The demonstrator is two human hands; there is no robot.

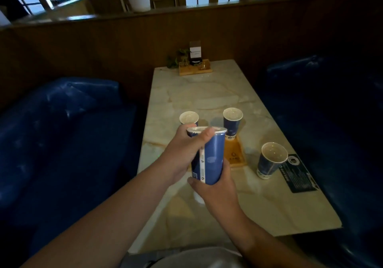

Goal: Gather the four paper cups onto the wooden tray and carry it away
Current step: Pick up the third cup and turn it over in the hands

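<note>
Cup (211, 160) (blue) clamped between both hands: left (182, 154) fingers wrap side, right (215, 189) fingers cradle base, above tray (235, 154).

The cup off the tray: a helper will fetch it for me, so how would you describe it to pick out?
On the marble table, look right of the wooden tray. The paper cup stands there alone, its base on a dark printed mat. Unlike the others, it is neither held nor by the tray.
</note>
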